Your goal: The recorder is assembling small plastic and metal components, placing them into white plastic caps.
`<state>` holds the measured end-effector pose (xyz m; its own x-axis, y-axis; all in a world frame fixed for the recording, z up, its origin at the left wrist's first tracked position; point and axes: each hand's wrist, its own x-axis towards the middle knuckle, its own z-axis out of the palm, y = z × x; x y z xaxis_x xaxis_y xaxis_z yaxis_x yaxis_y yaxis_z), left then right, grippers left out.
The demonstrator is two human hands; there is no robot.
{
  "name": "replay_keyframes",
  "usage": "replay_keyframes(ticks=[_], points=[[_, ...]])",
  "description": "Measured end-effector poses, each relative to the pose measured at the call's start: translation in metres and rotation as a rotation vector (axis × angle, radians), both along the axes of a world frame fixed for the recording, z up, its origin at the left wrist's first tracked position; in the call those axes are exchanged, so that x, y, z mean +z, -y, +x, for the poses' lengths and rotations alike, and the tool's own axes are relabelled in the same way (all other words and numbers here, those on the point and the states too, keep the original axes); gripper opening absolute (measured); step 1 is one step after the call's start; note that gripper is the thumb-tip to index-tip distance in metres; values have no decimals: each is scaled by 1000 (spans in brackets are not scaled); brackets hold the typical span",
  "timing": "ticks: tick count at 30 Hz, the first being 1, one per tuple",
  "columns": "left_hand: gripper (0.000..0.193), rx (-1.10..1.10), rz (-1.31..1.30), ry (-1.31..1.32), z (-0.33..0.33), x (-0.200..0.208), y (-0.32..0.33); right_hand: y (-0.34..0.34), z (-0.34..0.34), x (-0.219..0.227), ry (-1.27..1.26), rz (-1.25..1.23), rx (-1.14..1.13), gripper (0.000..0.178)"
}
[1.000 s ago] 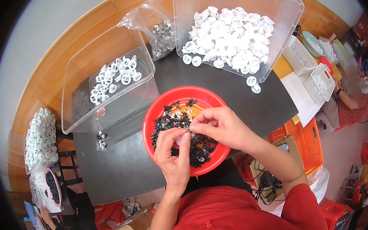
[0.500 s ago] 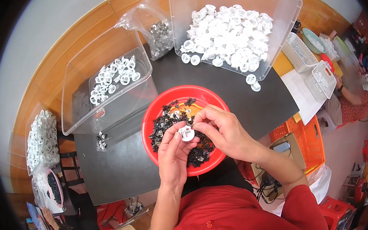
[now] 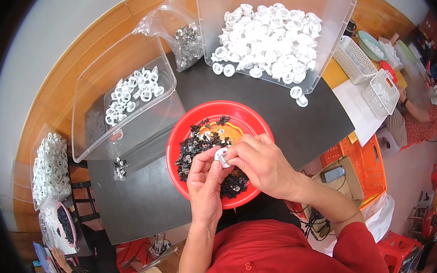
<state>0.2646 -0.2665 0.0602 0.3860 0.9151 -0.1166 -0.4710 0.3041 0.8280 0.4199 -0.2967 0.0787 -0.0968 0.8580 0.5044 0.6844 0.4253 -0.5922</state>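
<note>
A round white plastic part (image 3: 221, 157) is pinched between the thumb and fingers of my left hand (image 3: 205, 184). My right hand (image 3: 262, 165) has its thumb and fingertips pressed together at the part's right edge; whether a small piece sits between them is hidden. Both hands are above a red basin (image 3: 259, 116) on the dark table. Many small black pieces (image 3: 188, 154) lie in the basin, with a few shiny bits among them.
A clear bin (image 3: 344, 3) of white round parts lies tipped at the back, with several loose parts by its rim. Another clear bin (image 3: 118, 34) stands left. A bag of small pieces (image 3: 187, 44) sits between them. A co-worker's hand (image 3: 60, 261) shows at lower left.
My right fingertips have moved left and slightly down, onto the white part's edge and partly over it. My left hand keeps hold of the part.
</note>
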Motion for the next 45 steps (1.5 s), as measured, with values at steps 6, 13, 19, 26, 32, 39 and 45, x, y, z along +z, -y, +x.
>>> replay_keyframes(ticks=[6,13,19,26,32,39,45], points=[[24,0,-7,5,0,-3,0,0,4,3,89,67,48,9],[25,12,-29,13,3,3,2,1,-1,4,-483,-243,-43,12],[24,59,73,-24,8,4,6,-3,-13,-13,-957,-305,26,10],[24,96,-1,70,6,0,3,-1,-24,-13,-1064,-336,27,7],[23,85,-57,147,2,-9,0,0,-27,-15,-880,-263,-40,8],[29,120,-99,105,6,5,5,-4,-27,-10,-992,-264,-54,8],[30,112,-157,183,0,-6,1,-1,-20,-12,-787,-261,-17,8]])
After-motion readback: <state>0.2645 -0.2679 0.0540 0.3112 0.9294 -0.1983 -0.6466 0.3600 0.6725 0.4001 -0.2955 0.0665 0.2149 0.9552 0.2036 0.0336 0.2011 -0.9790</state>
